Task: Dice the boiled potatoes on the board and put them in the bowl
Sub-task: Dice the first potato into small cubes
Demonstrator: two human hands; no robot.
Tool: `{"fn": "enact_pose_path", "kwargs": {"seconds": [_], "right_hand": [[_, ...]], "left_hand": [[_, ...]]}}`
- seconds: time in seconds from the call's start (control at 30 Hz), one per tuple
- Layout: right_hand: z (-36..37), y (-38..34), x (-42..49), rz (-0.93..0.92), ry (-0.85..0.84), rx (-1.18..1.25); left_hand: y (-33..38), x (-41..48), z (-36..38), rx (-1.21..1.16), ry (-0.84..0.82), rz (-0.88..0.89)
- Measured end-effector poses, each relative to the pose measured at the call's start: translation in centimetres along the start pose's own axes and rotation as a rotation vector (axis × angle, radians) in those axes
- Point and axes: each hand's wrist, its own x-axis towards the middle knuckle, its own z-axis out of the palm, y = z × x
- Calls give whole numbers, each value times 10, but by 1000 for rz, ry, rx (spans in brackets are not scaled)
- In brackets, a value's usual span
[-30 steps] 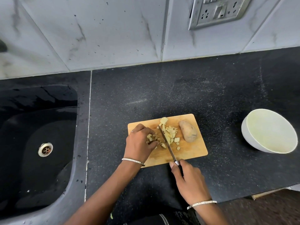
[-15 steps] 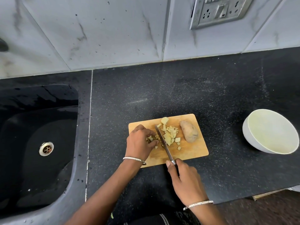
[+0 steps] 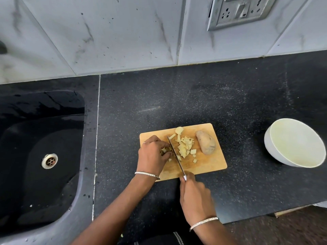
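Knife [image 3: 176,156] amid diced potato pieces [image 3: 184,147]

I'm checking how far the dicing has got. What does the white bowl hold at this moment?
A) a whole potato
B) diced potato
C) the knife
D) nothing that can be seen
D: the bowl shows only its bare inside, while the diced pieces and the whole potato lie on the board.
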Motion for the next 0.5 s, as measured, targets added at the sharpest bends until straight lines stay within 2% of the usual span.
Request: {"fn": "enact_pose_path", "kwargs": {"seconds": [0.5], "right_hand": [[9,10,17,-54,-25,133]], "left_hand": [[0,3,2,-93,8,-24]]}}
